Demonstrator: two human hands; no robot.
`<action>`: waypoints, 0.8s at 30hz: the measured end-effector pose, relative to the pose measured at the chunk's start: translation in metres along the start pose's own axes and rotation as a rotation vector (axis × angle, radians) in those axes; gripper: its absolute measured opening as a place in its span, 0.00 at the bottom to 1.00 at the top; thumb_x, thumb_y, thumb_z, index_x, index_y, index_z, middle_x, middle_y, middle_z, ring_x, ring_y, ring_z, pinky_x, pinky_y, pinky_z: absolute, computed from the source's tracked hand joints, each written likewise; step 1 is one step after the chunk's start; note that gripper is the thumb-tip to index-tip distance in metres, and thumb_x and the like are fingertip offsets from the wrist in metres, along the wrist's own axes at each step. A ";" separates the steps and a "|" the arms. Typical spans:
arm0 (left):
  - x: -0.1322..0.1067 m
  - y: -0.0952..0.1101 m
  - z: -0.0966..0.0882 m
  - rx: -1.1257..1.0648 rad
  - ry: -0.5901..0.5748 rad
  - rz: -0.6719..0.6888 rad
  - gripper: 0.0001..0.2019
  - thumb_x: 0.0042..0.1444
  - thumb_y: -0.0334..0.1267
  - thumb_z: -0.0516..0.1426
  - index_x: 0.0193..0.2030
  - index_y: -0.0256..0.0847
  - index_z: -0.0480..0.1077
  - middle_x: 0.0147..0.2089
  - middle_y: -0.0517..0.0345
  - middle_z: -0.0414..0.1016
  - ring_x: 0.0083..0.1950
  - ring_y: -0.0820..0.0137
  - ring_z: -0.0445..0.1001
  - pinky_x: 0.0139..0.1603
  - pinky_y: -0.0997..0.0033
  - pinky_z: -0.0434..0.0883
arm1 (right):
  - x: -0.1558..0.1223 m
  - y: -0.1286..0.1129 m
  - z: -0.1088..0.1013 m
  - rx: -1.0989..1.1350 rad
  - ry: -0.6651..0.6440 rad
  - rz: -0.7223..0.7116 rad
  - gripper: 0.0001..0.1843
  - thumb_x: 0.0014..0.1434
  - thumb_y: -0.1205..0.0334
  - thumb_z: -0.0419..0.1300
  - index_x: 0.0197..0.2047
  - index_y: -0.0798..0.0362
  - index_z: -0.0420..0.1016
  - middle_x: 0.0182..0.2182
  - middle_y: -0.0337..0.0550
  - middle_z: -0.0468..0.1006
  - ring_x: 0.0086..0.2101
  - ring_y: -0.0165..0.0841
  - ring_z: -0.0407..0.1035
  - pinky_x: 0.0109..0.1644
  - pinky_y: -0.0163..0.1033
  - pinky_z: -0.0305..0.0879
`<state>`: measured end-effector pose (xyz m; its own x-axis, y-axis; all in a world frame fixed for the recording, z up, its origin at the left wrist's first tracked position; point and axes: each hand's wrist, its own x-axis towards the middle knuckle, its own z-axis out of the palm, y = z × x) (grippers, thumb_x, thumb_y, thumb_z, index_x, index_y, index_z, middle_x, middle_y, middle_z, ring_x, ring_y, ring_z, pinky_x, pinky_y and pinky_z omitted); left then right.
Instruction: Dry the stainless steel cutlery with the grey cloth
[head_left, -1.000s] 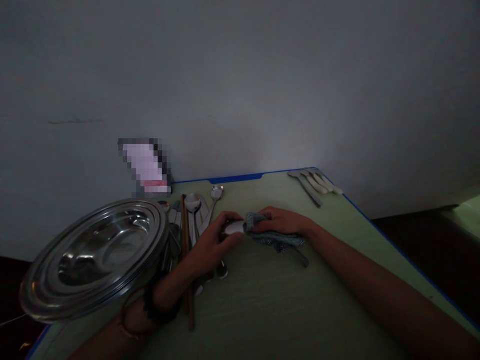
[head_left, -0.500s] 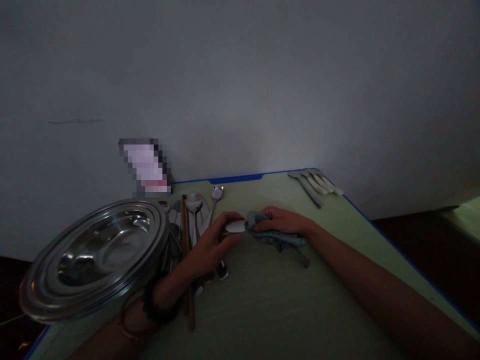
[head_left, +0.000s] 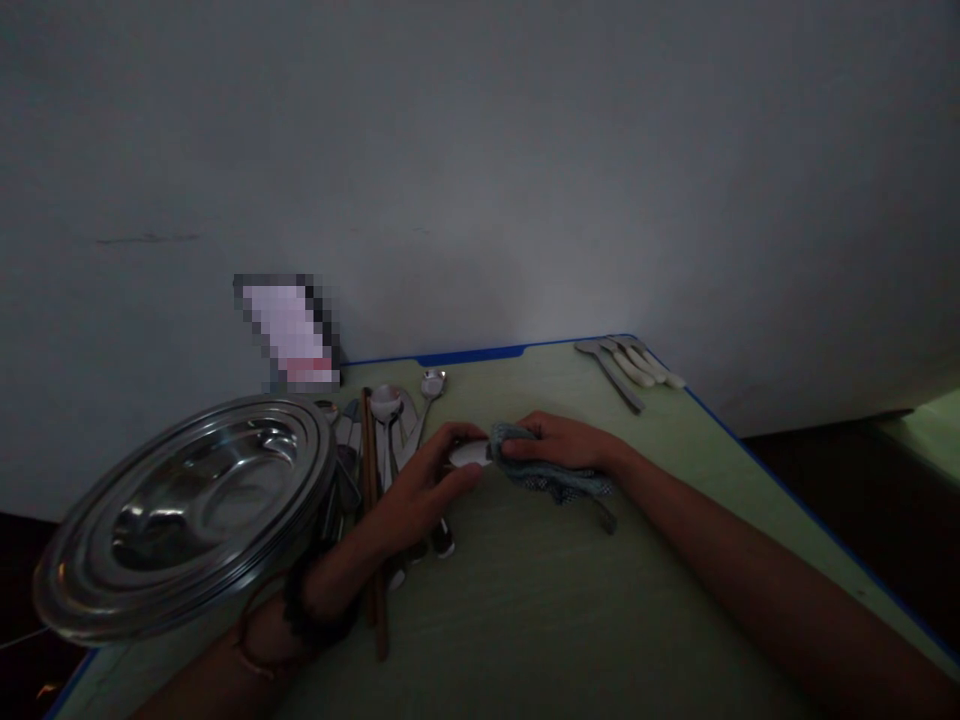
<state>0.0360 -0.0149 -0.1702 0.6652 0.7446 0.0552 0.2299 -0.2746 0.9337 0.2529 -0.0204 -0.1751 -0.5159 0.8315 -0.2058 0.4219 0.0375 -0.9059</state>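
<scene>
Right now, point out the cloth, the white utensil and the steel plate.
cloth [head_left: 561, 483], head view, on its checked lower fold.
white utensil [head_left: 470, 453], head view, on its pale exposed end.
steel plate [head_left: 187, 500], head view, on its inner dish.

Blue-grey cloth [head_left: 551, 470], white spoon [head_left: 469, 455], green table [head_left: 570, 600]

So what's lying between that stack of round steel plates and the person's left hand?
Brown wooden chopsticks and several steel spoons lie there, seen in the head view.
</scene>
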 end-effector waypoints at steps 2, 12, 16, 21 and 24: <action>0.000 -0.002 0.000 -0.001 0.000 0.009 0.15 0.55 0.43 0.51 0.47 0.41 0.60 0.43 0.55 0.67 0.42 0.67 0.67 0.40 0.69 0.67 | 0.000 -0.001 0.000 -0.002 0.002 0.013 0.25 0.52 0.41 0.52 0.24 0.58 0.67 0.18 0.33 0.64 0.19 0.22 0.56 0.22 0.30 0.54; 0.002 -0.004 0.003 0.047 -0.031 0.006 0.15 0.55 0.41 0.53 0.47 0.41 0.58 0.47 0.54 0.66 0.48 0.66 0.67 0.44 0.67 0.68 | 0.001 -0.004 0.003 -0.091 0.054 0.036 0.19 0.52 0.50 0.55 0.22 0.57 0.67 0.17 0.33 0.62 0.19 0.22 0.56 0.22 0.31 0.53; 0.002 -0.001 0.004 0.054 -0.021 0.017 0.14 0.54 0.40 0.53 0.46 0.40 0.60 0.45 0.54 0.67 0.46 0.67 0.68 0.43 0.68 0.69 | 0.000 -0.004 0.002 -0.102 0.054 0.054 0.16 0.51 0.52 0.56 0.23 0.57 0.68 0.17 0.33 0.64 0.19 0.22 0.56 0.21 0.30 0.53; 0.002 0.001 0.004 0.095 -0.012 0.032 0.13 0.55 0.40 0.53 0.46 0.39 0.61 0.45 0.54 0.67 0.44 0.68 0.68 0.41 0.69 0.69 | 0.000 -0.005 0.003 -0.102 0.036 0.065 0.16 0.51 0.51 0.56 0.24 0.57 0.69 0.18 0.33 0.65 0.19 0.22 0.57 0.21 0.30 0.53; 0.002 0.000 0.004 0.107 -0.001 0.055 0.12 0.55 0.41 0.53 0.44 0.40 0.61 0.43 0.55 0.68 0.45 0.67 0.68 0.44 0.68 0.68 | 0.001 -0.006 0.005 -0.133 0.035 0.061 0.19 0.51 0.47 0.56 0.26 0.56 0.70 0.19 0.34 0.66 0.19 0.22 0.58 0.21 0.30 0.54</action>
<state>0.0404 -0.0157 -0.1720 0.6799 0.7257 0.1050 0.2672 -0.3786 0.8862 0.2463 -0.0231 -0.1719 -0.4609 0.8534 -0.2435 0.5479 0.0578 -0.8345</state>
